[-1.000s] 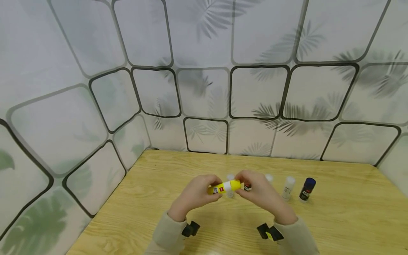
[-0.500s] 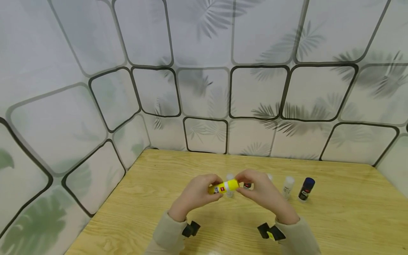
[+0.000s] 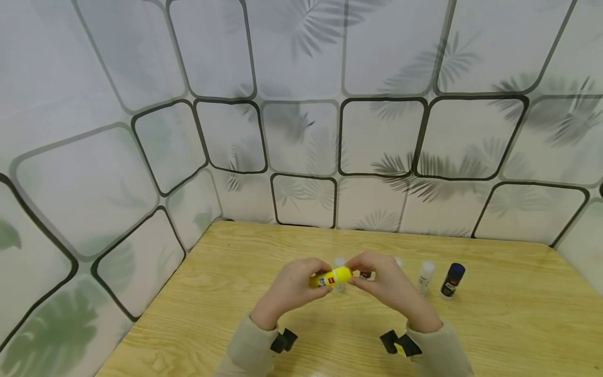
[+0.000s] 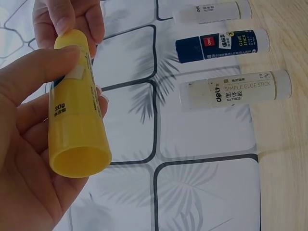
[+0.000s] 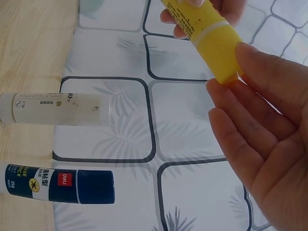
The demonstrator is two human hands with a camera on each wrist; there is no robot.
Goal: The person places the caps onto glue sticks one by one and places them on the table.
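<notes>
A yellow glue stick [image 3: 322,280] is held in the air above the table, lying nearly level between both hands. My left hand [image 3: 296,283] grips its body, thumb on one side and fingers on the other; the left wrist view shows the open hollow base of the yellow body [image 4: 79,134] facing the camera. With thumb and fingertips, my right hand [image 3: 383,280] pinches the yellow cap [image 5: 219,50] at its end. A thin white band [image 5: 210,31] shows between cap and body.
On the wooden table [image 3: 226,262] behind the hands stand several glue sticks. A whitish one [image 3: 426,277] and a dark blue one [image 3: 453,281] are at the right. Another pale one [image 3: 339,287] and a dark one [image 3: 365,274] are partly hidden by the hands. A patterned wall [image 3: 301,141] rises behind.
The cap has slid left onto the glue stick's body, and the white section between them has narrowed to a thin band. Both hands keep their hold almost in place.
</notes>
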